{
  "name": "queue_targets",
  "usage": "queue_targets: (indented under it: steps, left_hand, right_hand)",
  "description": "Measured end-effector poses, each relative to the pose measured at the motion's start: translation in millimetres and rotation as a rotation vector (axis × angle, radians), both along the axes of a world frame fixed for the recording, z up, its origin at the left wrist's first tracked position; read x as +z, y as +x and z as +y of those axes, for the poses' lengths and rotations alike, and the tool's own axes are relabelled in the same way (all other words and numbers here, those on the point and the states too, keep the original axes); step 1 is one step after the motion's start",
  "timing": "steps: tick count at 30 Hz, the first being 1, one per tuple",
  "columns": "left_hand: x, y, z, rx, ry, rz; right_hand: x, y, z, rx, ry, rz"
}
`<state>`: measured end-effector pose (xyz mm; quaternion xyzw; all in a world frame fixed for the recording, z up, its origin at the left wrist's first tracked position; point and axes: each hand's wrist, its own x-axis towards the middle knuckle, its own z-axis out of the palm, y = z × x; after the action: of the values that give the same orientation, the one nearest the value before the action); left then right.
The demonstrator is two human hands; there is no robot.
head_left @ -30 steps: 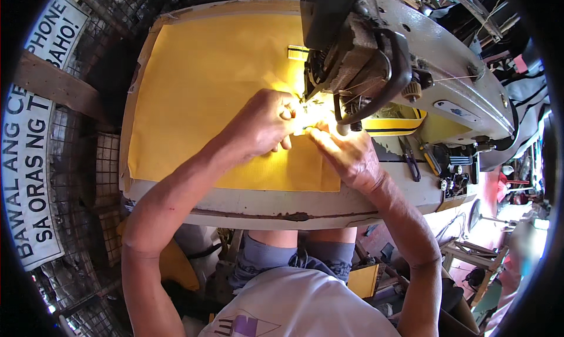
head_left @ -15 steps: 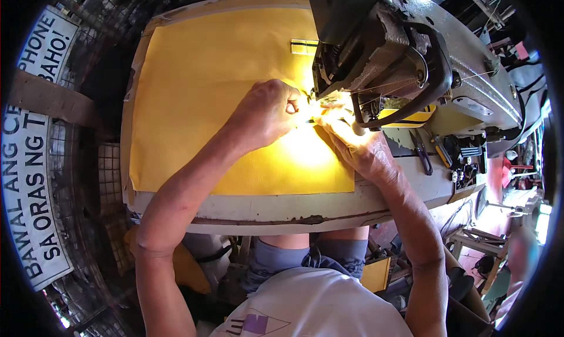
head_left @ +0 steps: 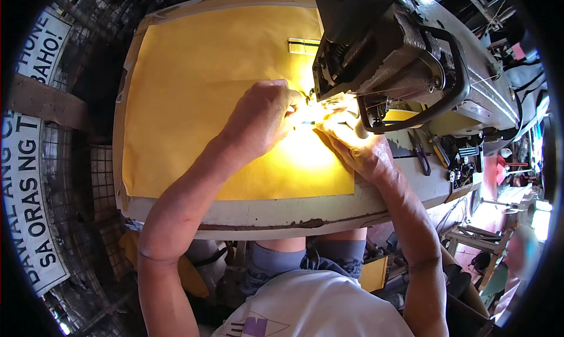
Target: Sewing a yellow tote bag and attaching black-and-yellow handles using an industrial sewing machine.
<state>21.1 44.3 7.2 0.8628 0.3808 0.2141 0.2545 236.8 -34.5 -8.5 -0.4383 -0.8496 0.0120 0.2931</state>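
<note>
Both hands (head_left: 264,116) (head_left: 355,143) edged closer; glare hides fingertips under sewing machine (head_left: 405,55).

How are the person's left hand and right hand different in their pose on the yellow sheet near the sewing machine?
The left hand is curled with its knuckles up, lying fully on the yellow sheet; the right hand lies flatter and sits at the sheet's right edge. The left hand is left of the sewing machine, while the right hand is partly beneath its arm. The right hand is washed out by bright light; the left is less so. Both meet at the needle area, fingers close together.
</note>
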Motion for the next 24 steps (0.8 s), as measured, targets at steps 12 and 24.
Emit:
queue_targets:
  steps: [12,24]
  left_hand:
    - [-3.7,-2.3,4.0,-0.052,0.021,-0.035]
    - [3.0,-2.7,4.4,-0.046,0.03,0.005]
  right_hand:
    - [-1.9,0.4,1.7,0.0,0.032,0.049]
    - [1.0,0.9,2.1,-0.005,0.006,0.063]
